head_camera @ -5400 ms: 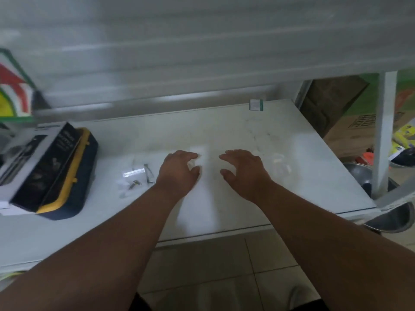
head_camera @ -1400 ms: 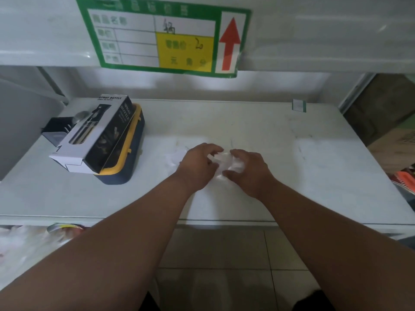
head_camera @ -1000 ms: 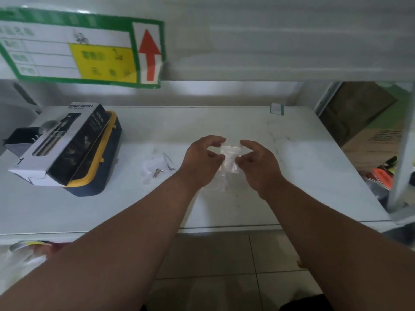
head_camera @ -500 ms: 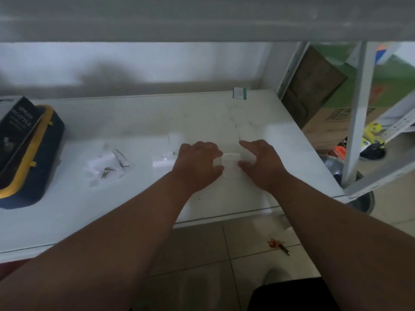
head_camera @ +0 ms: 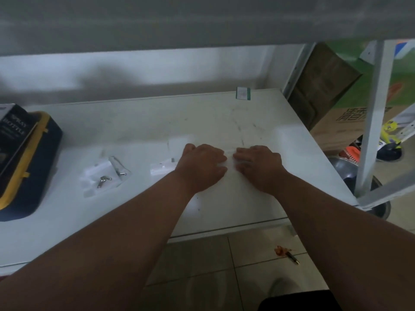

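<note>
On the tiled floor [head_camera: 202,261] nearest the person lies one small pen-like thing [head_camera: 291,257] with a red smear beside it. Above it two bare forearms reach over the front edge of the white tabletop [head_camera: 224,209]. The left hand [head_camera: 202,167] and the right hand [head_camera: 258,167] lie knuckles-up, close together near the middle, with their fingers bent down onto the ends of one small clear bag [head_camera: 231,158]. The bag lies flat on the tabletop between them. Blur hides whether the fingers pinch the bag or only press on it. A second ago both hands held this bag up off the tabletop between their fingertips. Half a second ago it was already down, and the hands have hardly shifted since. Just left of the left hand sits one clear scrap of packaging [head_camera: 161,168]. Further left is a second clear bag [head_camera: 101,178], lying open, with three small metal pieces [head_camera: 105,178] on it. At the far left edge one dark blue and yellow case [head_camera: 33,171] carries one black box [head_camera: 13,131] printed "SPRAY BOTTLE". To the right, beyond the tabletop's edge, is one metal bowl [head_camera: 345,169] behind a white shelf post [head_camera: 372,108], with one cardboard box [head_camera: 336,124] further back. At the rear edge of the tabletop stands one small green and white tag [head_camera: 243,93].
</note>
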